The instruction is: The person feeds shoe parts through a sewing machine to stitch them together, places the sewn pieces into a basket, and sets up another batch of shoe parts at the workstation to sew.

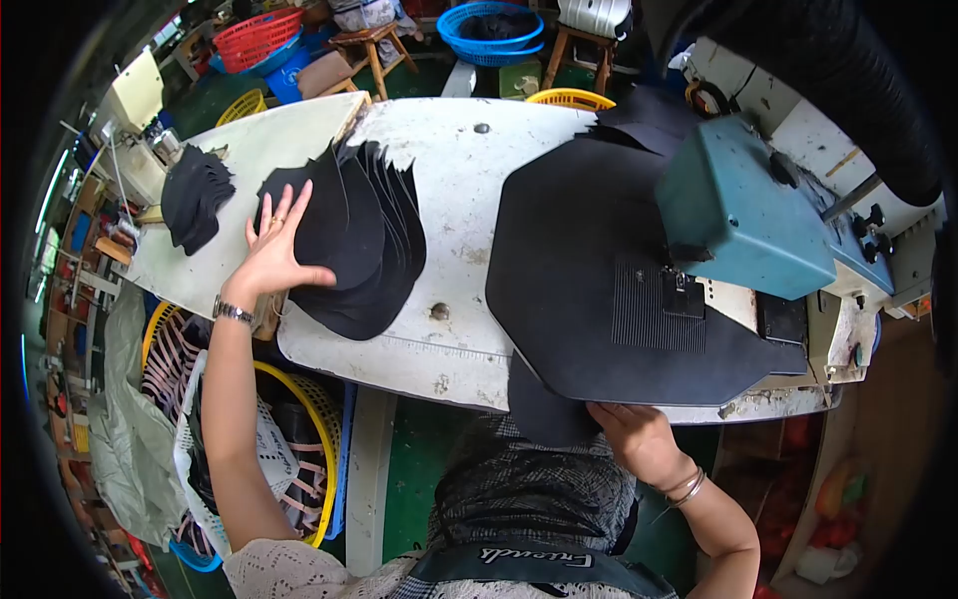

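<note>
My left hand (276,248) lies with fingers spread on a fanned stack of black cut pieces (374,270), rounded at the front and jagged at the back; leather or fabric, I cannot tell. At the table's front edge, my right hand (644,441) is closed at the edge of a single black cut piece (547,407), which hangs below a wide black board (569,270). Its fingertips are partly hidden by the board's edge. Over the board stands a teal sewing-type machine (743,205), with a ribbed dark plate (654,314) beneath its head.
A smaller black stack (196,200) sits at the table's left. More black pieces (649,118) lie behind the board. Below left stands a yellow basket (324,429). Blue baskets (489,45) and wooden stools (374,50) are beyond the white table (464,200).
</note>
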Action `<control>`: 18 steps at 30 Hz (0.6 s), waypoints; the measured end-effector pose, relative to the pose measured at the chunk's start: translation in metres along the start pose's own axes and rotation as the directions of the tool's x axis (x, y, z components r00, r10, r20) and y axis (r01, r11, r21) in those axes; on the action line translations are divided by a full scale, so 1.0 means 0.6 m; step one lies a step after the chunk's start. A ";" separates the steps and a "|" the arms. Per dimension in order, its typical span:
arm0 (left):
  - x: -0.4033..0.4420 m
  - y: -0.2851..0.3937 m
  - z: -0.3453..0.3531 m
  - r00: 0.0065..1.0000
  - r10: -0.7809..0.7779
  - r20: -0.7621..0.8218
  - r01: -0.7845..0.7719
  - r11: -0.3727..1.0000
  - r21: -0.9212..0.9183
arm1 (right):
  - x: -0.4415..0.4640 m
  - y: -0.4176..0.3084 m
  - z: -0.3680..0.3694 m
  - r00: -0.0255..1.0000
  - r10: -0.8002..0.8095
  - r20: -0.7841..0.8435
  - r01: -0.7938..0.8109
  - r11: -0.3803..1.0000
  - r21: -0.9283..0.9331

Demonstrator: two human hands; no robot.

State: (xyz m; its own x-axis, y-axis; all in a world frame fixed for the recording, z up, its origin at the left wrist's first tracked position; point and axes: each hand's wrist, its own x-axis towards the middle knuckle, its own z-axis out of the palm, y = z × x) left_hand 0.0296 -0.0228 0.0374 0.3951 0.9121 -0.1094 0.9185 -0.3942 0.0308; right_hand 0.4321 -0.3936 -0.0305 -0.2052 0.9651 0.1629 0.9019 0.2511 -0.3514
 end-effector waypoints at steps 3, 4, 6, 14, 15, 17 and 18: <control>-0.075 0.086 0.001 0.935 0.255 -0.246 -0.260 0.966 0.012 | 0.011 0.017 -0.016 1.000 -0.026 -0.005 0.026 0.992 0.123; -0.096 0.123 0.005 0.887 0.384 -0.256 -0.404 0.915 -0.027 | 0.003 0.030 -0.002 0.999 0.041 0.004 -0.040 0.964 0.262; -0.139 0.197 0.031 0.747 0.612 -0.260 -0.660 0.730 -0.179 | 0.009 0.027 -0.005 0.991 0.133 -0.029 -0.114 0.928 0.355; -0.247 0.338 0.010 0.275 0.855 -0.441 -0.919 0.099 -0.382 | 0.031 -0.096 -0.123 0.751 -0.316 -0.581 0.581 0.734 0.351; -0.250 0.342 -0.012 0.244 0.836 -0.491 -0.935 0.068 -0.348 | 0.030 -0.096 -0.135 0.781 -0.312 -0.542 0.548 0.758 0.354; -0.255 0.349 -0.064 0.096 0.806 -0.584 -0.994 0.051 -0.094 | 0.039 -0.097 -0.168 0.836 -0.301 -0.459 0.484 0.799 0.358; -0.256 0.352 -0.093 -0.021 0.785 -0.620 -0.989 0.074 0.128 | 0.047 -0.102 -0.177 0.778 -0.365 -0.510 0.509 0.843 0.173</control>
State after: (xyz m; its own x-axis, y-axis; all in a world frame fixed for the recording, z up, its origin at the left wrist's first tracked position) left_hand 0.1638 -0.2398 0.1164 0.7215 -0.2589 0.6422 -0.3247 -0.9457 -0.0165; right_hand 0.4113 -0.3895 0.0938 -0.2954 0.6212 0.7258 0.5901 0.7161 -0.3728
